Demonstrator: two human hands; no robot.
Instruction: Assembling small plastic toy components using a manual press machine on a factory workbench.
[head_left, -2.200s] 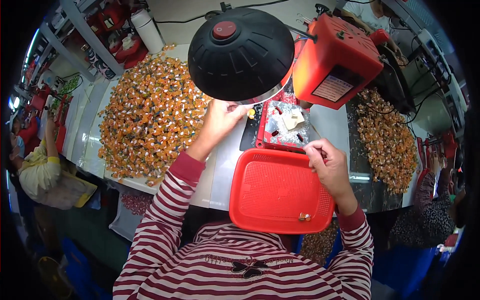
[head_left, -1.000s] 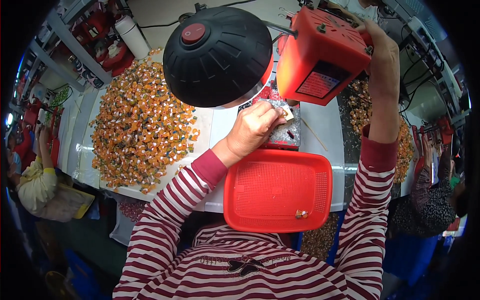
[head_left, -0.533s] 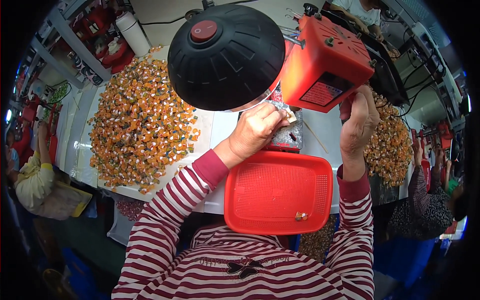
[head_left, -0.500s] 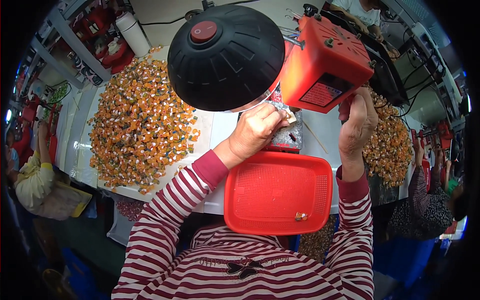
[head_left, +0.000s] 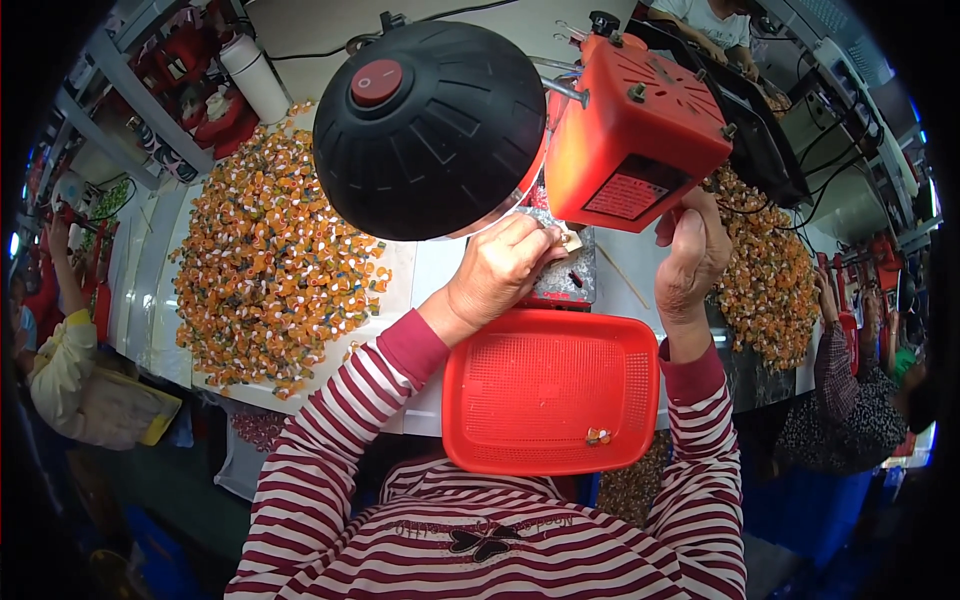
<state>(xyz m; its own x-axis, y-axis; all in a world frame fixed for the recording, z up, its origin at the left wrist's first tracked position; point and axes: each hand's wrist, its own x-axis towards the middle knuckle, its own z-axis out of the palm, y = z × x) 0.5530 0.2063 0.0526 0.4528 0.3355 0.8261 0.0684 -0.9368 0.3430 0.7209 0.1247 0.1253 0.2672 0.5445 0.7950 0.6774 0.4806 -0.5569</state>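
My left hand pinches a small pale block over the grey metal base of a red bench machine. What lies inside the pinch is mostly covered by the fingers. At the right side of the machine's red housing, my right hand has its fingers curled in. Whatever those fingers grip is hidden from this view. A black dome-shaped lamp with a red switch hangs over the base. Nearest to me, a shallow red plastic basket holds a few small orange and white pieces in its right corner.
A large heap of small orange, white and green pieces covers the table's left side; another heap lies at the right. A thin stick rests beside the base. A white bottle stands at the back left. Other people sit on both sides.
The whole view has shifted a little, so the machine and basket appear slightly further left. Both hands keep nearly the same places at the machine.
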